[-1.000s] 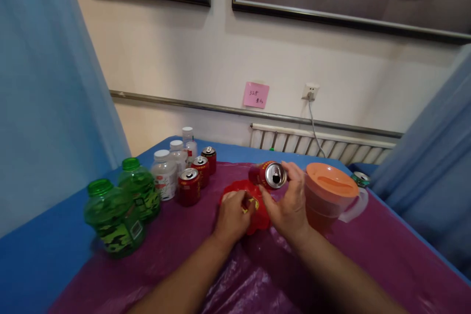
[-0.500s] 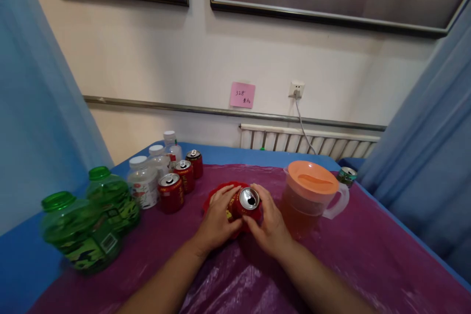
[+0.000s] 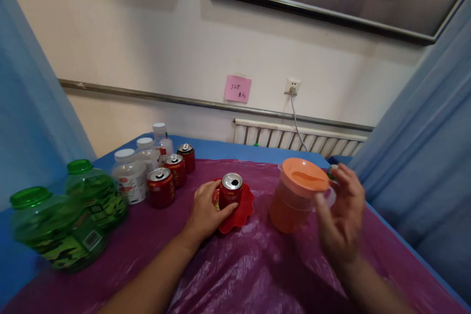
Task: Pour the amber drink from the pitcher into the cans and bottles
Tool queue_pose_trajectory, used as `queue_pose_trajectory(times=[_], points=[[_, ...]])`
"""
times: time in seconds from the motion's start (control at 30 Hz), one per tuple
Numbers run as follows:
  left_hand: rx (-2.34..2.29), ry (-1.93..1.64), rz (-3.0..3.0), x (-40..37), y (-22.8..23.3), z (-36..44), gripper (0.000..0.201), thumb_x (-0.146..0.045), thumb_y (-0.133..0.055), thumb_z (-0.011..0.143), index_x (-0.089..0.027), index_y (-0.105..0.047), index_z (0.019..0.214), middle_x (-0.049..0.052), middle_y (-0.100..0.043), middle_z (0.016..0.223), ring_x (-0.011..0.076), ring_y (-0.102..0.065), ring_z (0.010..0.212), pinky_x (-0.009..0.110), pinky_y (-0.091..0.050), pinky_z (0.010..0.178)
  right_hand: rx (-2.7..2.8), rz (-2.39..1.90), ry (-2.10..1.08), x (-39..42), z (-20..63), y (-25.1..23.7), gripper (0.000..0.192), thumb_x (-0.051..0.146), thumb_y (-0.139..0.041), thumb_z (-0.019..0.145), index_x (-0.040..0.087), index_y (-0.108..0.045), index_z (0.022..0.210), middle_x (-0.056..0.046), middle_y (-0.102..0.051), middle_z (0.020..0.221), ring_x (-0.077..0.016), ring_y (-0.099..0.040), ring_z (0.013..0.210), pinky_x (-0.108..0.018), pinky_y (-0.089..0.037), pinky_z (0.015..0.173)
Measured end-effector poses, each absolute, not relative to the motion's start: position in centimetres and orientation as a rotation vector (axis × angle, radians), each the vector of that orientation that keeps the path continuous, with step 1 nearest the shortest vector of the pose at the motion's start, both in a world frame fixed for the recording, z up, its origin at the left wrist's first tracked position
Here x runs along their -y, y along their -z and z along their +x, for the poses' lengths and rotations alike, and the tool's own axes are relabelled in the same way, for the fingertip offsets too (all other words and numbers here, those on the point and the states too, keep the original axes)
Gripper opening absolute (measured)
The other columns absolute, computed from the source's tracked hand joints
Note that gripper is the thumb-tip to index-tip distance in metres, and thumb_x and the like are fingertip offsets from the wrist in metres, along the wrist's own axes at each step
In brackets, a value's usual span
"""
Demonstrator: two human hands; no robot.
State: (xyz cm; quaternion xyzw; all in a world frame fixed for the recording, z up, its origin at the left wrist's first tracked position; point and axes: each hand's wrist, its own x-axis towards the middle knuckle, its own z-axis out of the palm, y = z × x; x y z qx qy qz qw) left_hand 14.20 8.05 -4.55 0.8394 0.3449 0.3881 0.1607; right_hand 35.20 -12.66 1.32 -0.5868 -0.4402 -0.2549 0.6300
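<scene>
The left hand (image 3: 204,212) curls round a red can (image 3: 231,197), probably to steady it upright on the red dish (image 3: 246,210) beneath, while the right hand (image 3: 343,223), fingers parted wide, is beside the pitcher (image 3: 289,206), handle (image 3: 331,197) conveniently facing it.

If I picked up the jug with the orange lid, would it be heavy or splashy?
The jug would probably feel heavy for its size, because amber liquid shows inside. That liquid may slosh if pushed, though the orange lid might catch splashes. It looks like see-through plastic, so it's probably fairly stiff.
</scene>
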Motion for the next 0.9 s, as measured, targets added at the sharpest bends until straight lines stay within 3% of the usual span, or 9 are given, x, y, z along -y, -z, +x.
queue_pose_trajectory(times=[0.07,0.17,0.23,0.3,0.43,0.67,0.9], points=[[-0.982,-1.112,2.398,-8.0,4.8,14.4,0.064,-0.046,-0.079,0.068,-0.020,-0.061,0.124,0.013,-0.067,0.125,0.0343,-0.061,0.117,0.051,-0.048,0.102,0.759,-1.471,0.465,12.8,38.9,-0.1,0.059,0.047,-0.059,0.090,0.020,-0.045,0.140,-0.015,-0.044,0.147,-0.0303,-0.048,0.134,-0.049,-0.042,0.106],[-0.990,-1.111,2.395,-8.0,5.0,14.5,0.064,-0.045,-0.080,0.068,-0.021,-0.061,0.125,0.012,-0.067,0.125,0.0339,-0.061,0.117,0.050,-0.047,0.102,0.598,-1.583,0.172,12.6,42.6,1.9,0.052,0.061,-0.056,0.087,0.016,-0.062,0.113,-0.010,-0.065,0.109,-0.0243,-0.062,0.100,-0.036,-0.049,0.087],[-1.000,-1.093,2.396,-8.0,5.1,14.4,0.064,-0.044,-0.080,0.068,-0.021,-0.061,0.125,0.012,-0.067,0.126,0.0340,-0.061,0.117,0.050,-0.047,0.103,0.592,-1.511,-0.006,12.5,43.6,2.8,0.049,0.066,-0.059,0.084,0.017,-0.063,0.083,-0.003,-0.062,0.078,-0.0180,-0.057,0.074,-0.030,-0.046,0.070],[-1.019,-1.065,2.396,-8.0,5.1,14.4,0.065,-0.044,-0.080,0.069,-0.021,-0.060,0.126,0.012,-0.066,0.126,0.0341,-0.060,0.118,0.050,-0.045,0.104,0.579,-1.378,-0.134,12.2,43.8,3.2,0.052,0.068,-0.064,0.080,0.020,-0.053,0.065,0.003,-0.049,0.060,-0.0121,-0.045,0.057,-0.026,-0.039,0.057],[-1.049,-1.002,2.401,-8.0,4.9,14.4,0.066,-0.044,-0.079,0.070,-0.021,-0.060,0.128,0.012,-0.066,0.127,0.0340,-0.058,0.120,0.050,-0.042,0.106,0.548,-1.251,-0.229,11.5,43.3,2.8,0.057,0.069,-0.070,0.075,0.022,-0.042,0.062,0.010,-0.031,0.054,-0.0073,-0.030,0.047,-0.023,-0.029,0.046],[-1.055,-0.931,2.397,-7.8,4.6,14.4,0.067,-0.043,-0.080,0.070,-0.017,-0.060,0.128,0.014,-0.066,0.127,0.0340,-0.056,0.122,0.049,-0.038,0.109,0.619,-1.270,-0.307,10.2,42.0,0.1,0.053,0.061,-0.082,0.069,0.021,-0.047,0.061,0.010,-0.035,0.051,-0.0062,-0.029,0.044,-0.022,-0.026,0.042],[-0.993,-0.918,2.413,-7.2,4.0,14.0,0.064,-0.039,-0.083,0.068,-0.020,-0.062,0.125,0.010,-0.068,0.123,0.0320,-0.057,0.119,0.048,-0.037,0.108,0.868,-1.549,-0.271,9.4,41.3,-3.8,0.056,0.066,-0.076,0.071,0.021,-0.047,0.057,0.008,-0.037,0.047,-0.0078,-0.030,0.045,-0.023,-0.024,0.044]])
